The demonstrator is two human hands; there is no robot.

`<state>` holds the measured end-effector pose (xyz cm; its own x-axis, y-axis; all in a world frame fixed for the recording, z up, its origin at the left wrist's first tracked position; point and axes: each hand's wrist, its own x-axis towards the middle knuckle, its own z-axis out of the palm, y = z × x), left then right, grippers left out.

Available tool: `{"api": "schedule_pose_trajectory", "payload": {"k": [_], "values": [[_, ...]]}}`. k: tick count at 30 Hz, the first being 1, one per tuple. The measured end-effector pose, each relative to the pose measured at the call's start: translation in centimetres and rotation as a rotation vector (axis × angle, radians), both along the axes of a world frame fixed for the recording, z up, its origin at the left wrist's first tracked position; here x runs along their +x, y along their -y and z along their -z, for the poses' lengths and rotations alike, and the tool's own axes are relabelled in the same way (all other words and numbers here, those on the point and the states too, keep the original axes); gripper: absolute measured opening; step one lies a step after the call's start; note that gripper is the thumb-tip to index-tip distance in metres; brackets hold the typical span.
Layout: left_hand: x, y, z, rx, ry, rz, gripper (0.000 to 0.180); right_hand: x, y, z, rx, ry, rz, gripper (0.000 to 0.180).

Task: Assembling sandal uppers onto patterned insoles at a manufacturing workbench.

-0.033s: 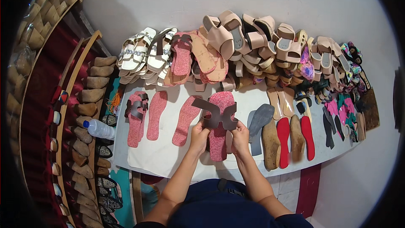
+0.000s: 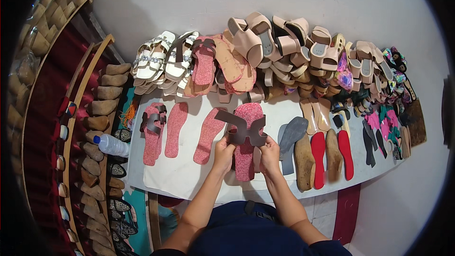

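Head view, from where I sit: at the far left I see a curved wooden rack (image 2: 90, 73) lined with brown wooden shoe forms (image 2: 105, 107), and a clear plastic bottle (image 2: 111, 145) with a blue cap lying just beside the table's left edge. On the white table (image 2: 185, 178) lies a pink glittery insole with a dark brown strap (image 2: 152, 132) already on it, then 2 bare pink insoles (image 2: 176, 129) side by side. Behind them, against the wall, I see white sandals (image 2: 156, 61) stacked, then pink ones, then a long heap of beige sandals (image 2: 284, 42).

At the middle, my left hand (image 2: 223, 152) pinches the lower left edge of a dark brown cut-out strap (image 2: 242, 129), fingers closed on it with the thumb on top. The strap sits tilted, lifted over a pink glittery insole (image 2: 245, 154) that lies lengthwise on the table between the 2 hands. My right hand (image 2: 269, 154) grips the strap's lower right corner, fingers curled together around it; I cannot tell whether it also touches the insole beneath.

Just right of that hand lies a grey sole (image 2: 290, 135), then a tan wooden form (image 2: 304, 161), a red sole (image 2: 318, 156), another tan piece and a 2nd red sole. Farther right, black, pink and patterned pieces (image 2: 379, 128) crowd the table's end.
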<state>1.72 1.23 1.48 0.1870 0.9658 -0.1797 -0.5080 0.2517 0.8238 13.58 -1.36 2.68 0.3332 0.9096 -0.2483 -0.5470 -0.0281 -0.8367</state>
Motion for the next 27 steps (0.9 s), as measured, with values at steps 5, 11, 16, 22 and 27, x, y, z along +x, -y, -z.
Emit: {"api": "schedule_pose_trajectory", "payload": {"k": [5,11,16,22,27], "values": [[0.6,0.2,0.9,0.022,0.027,-0.076,0.018,-0.9,-0.2,-0.2,0.065,-0.081,0.050,0.014],[1.4,0.6,0.4,-0.031,0.061,-0.029,0.023,-0.2,0.1,1.4,0.088,-0.064,0.003,0.016],[1.3,0.4,0.6,-0.092,0.133,-0.071,0.017,0.0,0.1,1.4,0.071,-0.007,-0.109,0.016],[0.9,0.3,1.2,-0.023,0.063,-0.028,0.023,-0.2,0.0,1.8,0.078,0.017,-0.180,0.017],[0.5,0.3,0.1,0.012,-0.020,0.027,0.028,0.0,-0.1,1.6,0.084,0.088,-0.125,0.012]]}}
